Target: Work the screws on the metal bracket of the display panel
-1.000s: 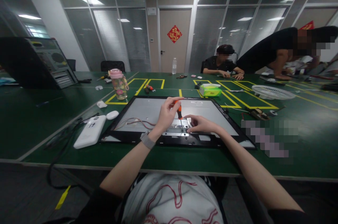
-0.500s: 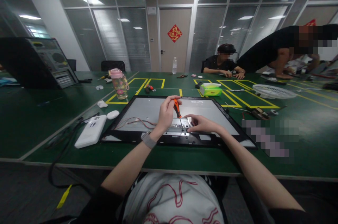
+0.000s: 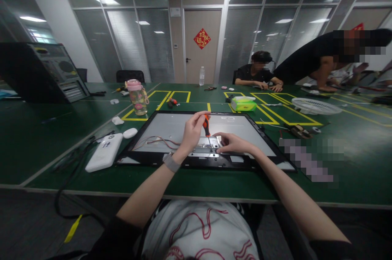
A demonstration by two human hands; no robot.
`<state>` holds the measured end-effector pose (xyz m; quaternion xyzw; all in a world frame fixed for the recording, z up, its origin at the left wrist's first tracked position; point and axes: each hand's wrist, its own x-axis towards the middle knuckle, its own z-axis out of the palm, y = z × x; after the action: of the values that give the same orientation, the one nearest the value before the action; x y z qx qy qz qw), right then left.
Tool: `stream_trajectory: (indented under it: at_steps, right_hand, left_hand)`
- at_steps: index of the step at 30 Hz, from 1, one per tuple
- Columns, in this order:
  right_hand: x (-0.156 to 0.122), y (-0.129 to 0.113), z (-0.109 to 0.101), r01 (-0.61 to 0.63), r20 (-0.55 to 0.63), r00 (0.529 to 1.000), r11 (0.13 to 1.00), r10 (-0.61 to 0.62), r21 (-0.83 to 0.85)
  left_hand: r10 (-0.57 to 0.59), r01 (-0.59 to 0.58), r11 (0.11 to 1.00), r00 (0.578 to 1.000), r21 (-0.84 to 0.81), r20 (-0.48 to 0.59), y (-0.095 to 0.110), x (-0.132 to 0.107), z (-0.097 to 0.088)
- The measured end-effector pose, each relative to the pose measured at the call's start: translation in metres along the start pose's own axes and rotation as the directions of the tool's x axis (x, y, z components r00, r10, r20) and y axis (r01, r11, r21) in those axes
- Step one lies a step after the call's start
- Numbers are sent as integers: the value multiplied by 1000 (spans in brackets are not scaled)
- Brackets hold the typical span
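An orange-and-black screwdriver (image 3: pixel 207 126) stands nearly upright, slightly tilted, with my left hand (image 3: pixel 192 129) closed around the top of its handle. Its thin shaft reaches down to a metal bracket (image 3: pixel 216 155) along the near edge of a flat display panel (image 3: pixel 171 123). My right hand (image 3: pixel 234 144) grips the right end of the bracket, thumb and forefinger apart across it. Thin red and dark wires (image 3: pixel 163 140) run left from the bracket over the panel's grey back. The screwdriver tip is too small to make out clearly.
Left of the panel lie a white power bank (image 3: pixel 104 153) and a white rounded case (image 3: pixel 130 133). Behind stand a pink-lidded bottle (image 3: pixel 137 98) and a green tissue pack (image 3: pixel 243 104). A computer case (image 3: pixel 45 72) is far left; other people work at the right.
The screwdriver handle has turned a little and stands more upright in my left hand. My right hand stays at the bracket.
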<state>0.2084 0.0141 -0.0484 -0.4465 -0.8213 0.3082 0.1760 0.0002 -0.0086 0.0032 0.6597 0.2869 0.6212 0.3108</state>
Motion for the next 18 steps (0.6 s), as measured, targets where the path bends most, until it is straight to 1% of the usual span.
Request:
stream_trajectory:
  at_steps: [2,4,8,10,14,16,18]
  right_hand:
    - [0,1,0,1,1,1000,1000,-1,8]
    - [1,2,1,0,2,1000,1000,0,14]
    - [2,4,1,4,3,1000,1000,-4,3]
    - [1,4,1,1,-1,1000,1000,-1,-4]
    - [1,2,0,-8,2,1000,1000,8,5]
    - [0,0,0,-4,9,1000,1000,4,11]
    - [0,-1,0,-4,9,1000,1000,4,7]
  left_hand:
    - [16,-14,999,999,45,-39,1,0,0]
    - [33,-29,997,998,69,-52,0,0,-1]
    - [25,-25,1000,1000,-9,16,0,2,-2]
    - [5,-4,999,1000,-36,24,1,2,-2]
    - [4,-4,1000,1000,28,-5,4,2,-2]
    - [15,-15,998,1000,55,2,4,1,-2]
    - [20,-21,999,1000,40,16,3,1,-2]
